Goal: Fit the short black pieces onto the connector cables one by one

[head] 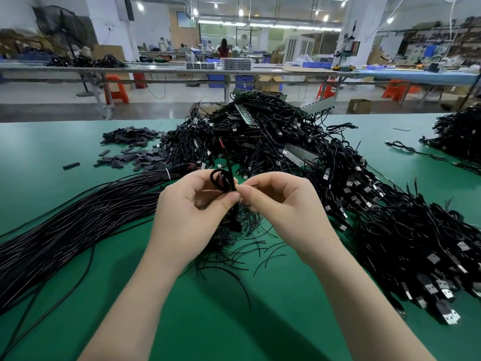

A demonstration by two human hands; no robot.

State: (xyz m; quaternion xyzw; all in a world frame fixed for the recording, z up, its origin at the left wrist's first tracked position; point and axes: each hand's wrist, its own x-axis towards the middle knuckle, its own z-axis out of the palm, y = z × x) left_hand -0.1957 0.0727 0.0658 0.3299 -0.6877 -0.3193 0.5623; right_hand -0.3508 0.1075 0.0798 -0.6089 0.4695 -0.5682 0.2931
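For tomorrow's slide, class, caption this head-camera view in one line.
Both hands, left and right, pinch a looped black cable above a green table heaped with connector cables.

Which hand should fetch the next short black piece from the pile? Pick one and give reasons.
Left, probably. The short black pieces lie on the left side of the green mat, nearer the left hand. But its fingers grip the looped cable, so the right hand, pinching the same cable, must take it first.

I see a matt green table mat [234, 308] at the bottom of the frame, smooth, softly reflective. The black cables [78, 217] at left look like glossy plastic sheathing. At lower right, connector plugs [450, 315] show bright metal shells. The short black pieces [135, 152] at upper left look dull, rubbery.
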